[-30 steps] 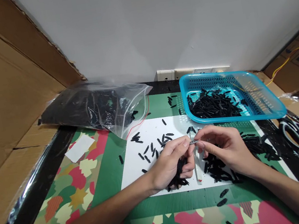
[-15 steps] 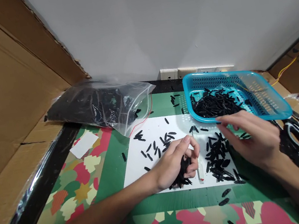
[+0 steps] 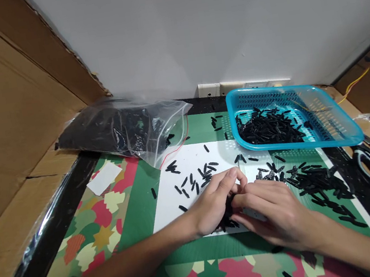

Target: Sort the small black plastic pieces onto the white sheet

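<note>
The left hand (image 3: 213, 202), curled shut on a bunch of black pieces (image 3: 227, 219) over the white sheet (image 3: 167, 203), meets the right hand (image 3: 271, 211), fingers lowered, grip unclear, apparently picking one piece, requiring fine pinching.

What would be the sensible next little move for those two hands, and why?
Probably the right hand should pinch one black piece out of the bunch of black pieces in the left hand. Its fingertips already meet the left hand's over the white sheet, and the left grip is closed round the bunch.
</note>
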Available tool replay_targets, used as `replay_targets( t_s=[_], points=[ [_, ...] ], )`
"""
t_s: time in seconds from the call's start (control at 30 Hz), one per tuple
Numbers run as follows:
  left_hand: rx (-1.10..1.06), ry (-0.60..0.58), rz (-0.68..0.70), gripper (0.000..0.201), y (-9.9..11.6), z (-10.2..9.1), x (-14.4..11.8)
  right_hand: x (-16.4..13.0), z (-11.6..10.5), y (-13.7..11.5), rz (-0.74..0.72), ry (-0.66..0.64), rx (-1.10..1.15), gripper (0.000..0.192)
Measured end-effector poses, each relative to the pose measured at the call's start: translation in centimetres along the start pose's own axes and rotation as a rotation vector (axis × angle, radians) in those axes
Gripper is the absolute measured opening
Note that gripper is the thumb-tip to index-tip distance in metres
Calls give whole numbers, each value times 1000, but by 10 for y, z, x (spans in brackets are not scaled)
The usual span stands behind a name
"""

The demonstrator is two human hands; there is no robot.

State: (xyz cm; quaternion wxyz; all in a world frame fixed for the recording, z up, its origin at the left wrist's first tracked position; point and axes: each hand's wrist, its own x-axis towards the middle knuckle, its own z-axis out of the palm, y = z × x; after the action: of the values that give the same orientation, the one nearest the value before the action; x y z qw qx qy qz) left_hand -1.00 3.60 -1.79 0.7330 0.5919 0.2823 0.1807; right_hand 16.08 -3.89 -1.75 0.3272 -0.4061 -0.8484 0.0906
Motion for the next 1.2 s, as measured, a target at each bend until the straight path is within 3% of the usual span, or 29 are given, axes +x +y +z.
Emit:
replay_targets(
  t_s=[0.37, 0.73, 0.87, 0.97, 1.2],
  points=[
    [52, -17, -4, 49, 4, 1, 0, -2, -2, 6, -150, -70, -108, 12],
    [63, -66, -11, 47, 8, 0, -1, 0, -4, -10, 140, -207, 10, 7],
    [59, -52, -22, 47, 5, -1, 0, 1, -7, -10, 140, -223, 11, 9],
    [-63, -80, -62, 47, 1, 0, 0, 0, -6, -7, 140, -235, 55, 12],
    [-301, -129, -131, 41, -3, 1, 1, -5, -1, 3, 213, -56, 322, 10]
  ],
)
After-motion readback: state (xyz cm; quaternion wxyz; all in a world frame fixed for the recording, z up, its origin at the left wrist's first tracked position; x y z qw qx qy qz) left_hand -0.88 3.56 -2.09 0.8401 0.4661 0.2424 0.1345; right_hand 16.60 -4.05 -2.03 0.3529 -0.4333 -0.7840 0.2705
